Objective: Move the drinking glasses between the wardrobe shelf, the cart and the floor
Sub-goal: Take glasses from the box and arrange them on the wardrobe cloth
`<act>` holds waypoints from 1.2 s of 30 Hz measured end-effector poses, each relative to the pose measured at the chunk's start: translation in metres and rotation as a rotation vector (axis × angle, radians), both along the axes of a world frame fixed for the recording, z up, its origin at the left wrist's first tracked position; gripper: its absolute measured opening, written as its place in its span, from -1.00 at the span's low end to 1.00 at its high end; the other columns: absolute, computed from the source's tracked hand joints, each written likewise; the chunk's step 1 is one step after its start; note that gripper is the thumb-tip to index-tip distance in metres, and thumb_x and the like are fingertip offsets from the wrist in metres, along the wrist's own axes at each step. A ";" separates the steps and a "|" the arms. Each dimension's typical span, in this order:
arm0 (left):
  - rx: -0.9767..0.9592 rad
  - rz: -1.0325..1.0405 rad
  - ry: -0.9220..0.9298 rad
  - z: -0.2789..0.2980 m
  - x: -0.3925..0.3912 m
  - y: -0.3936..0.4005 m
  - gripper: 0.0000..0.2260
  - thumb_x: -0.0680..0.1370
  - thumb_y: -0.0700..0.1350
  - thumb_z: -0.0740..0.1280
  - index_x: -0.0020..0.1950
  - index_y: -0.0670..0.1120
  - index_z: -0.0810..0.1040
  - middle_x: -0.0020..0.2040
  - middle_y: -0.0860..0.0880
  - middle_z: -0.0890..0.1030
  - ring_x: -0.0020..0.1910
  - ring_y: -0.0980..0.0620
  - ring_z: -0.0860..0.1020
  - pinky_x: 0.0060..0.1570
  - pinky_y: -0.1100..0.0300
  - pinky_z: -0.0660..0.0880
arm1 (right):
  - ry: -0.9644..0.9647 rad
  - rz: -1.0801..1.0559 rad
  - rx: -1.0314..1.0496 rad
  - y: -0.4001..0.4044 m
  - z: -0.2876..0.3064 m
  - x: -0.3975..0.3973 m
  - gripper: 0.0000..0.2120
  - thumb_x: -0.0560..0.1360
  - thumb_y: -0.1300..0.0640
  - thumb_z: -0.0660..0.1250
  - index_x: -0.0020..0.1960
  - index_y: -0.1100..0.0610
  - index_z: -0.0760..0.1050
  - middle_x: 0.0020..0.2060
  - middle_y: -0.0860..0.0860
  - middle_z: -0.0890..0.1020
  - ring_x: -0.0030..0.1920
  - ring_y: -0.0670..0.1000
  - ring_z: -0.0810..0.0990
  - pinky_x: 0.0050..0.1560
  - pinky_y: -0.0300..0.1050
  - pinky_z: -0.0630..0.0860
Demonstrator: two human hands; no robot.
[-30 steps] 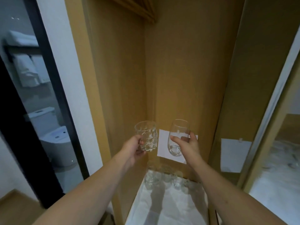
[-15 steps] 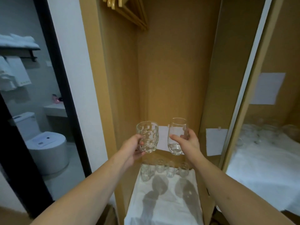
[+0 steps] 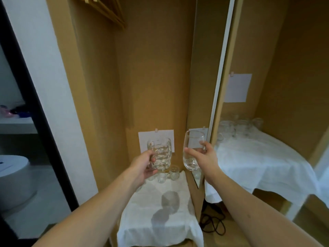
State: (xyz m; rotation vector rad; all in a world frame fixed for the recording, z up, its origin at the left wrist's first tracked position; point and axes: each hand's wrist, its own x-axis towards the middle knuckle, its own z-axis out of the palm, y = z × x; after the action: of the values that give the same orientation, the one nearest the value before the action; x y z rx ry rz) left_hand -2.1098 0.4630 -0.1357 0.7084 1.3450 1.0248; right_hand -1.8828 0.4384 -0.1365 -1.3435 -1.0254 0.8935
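Observation:
My left hand (image 3: 142,166) grips a dimpled clear glass (image 3: 161,154), held upright in the air in front of the wardrobe's back wall. My right hand (image 3: 203,157) holds a smooth rounded glass (image 3: 192,152) beside it, thumb on the near side and fingers behind. Below both, several small glasses (image 3: 167,174) stand at the back of the wardrobe shelf (image 3: 160,211), which is covered with a white cloth. More glasses (image 3: 238,127) stand on the white-covered surface (image 3: 258,157) at the right, past the wardrobe's side panel.
The wooden side panel (image 3: 199,86) with a white strip divides the wardrobe from the right space. White paper sheets (image 3: 156,138) hang on the back walls. Wooden hangers (image 3: 105,9) hang top left. A black cable (image 3: 213,223) lies on the floor. A bathroom doorway (image 3: 17,139) is left.
The view has swung to the right and upward, so more of the right white-covered surface shows. Both hands keep their glasses at about the same height, now slightly further apart.

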 end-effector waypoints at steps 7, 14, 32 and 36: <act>0.011 -0.097 0.008 0.010 0.073 0.004 -0.78 0.55 -0.03 0.39 -0.26 -0.07 0.50 -0.19 -0.07 0.57 -0.20 -0.06 0.59 -0.29 0.09 0.63 | 0.003 -0.080 -0.030 -0.017 0.003 0.067 -0.23 0.29 -0.10 0.65 0.39 -0.03 0.38 0.08 0.01 0.64 0.05 -0.01 0.64 0.00 -0.08 0.55; -0.013 -0.172 0.019 0.011 0.159 -0.001 -0.83 0.53 -0.08 0.39 -0.23 -0.09 0.53 -0.11 -0.10 0.52 -0.12 -0.12 0.57 -0.13 -0.08 0.69 | 0.007 -0.137 -0.082 -0.039 -0.002 0.155 -0.14 0.11 -0.28 0.61 0.34 -0.12 0.40 0.18 0.03 0.54 0.08 -0.05 0.57 -0.15 -0.17 0.43; -0.036 -0.184 0.012 -0.001 0.339 -0.014 -0.75 0.54 -0.04 0.41 -0.30 -0.11 0.54 -0.12 -0.15 0.59 -0.15 -0.11 0.64 -0.07 -0.04 0.69 | 0.044 -0.164 -0.130 -0.046 -0.023 0.334 -0.15 0.17 -0.19 0.66 0.36 -0.08 0.39 0.21 0.10 0.55 0.11 0.05 0.60 0.08 -0.01 0.49; -0.060 -0.168 0.010 -0.008 0.365 -0.016 -0.76 0.54 -0.04 0.41 -0.27 -0.13 0.54 -0.03 -0.19 0.59 -0.11 -0.13 0.63 0.01 -0.07 0.67 | 0.029 -0.157 -0.146 -0.050 -0.027 0.359 -0.19 0.24 -0.15 0.66 0.38 -0.09 0.38 0.21 0.06 0.53 -0.16 -0.09 0.67 -0.22 -0.26 0.53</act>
State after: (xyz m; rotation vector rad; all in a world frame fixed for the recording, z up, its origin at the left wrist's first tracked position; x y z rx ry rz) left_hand -1.7451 0.4469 -0.1437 0.7683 1.2963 0.8448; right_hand -1.5234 0.3889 -0.1631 -1.5068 -0.8324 0.8800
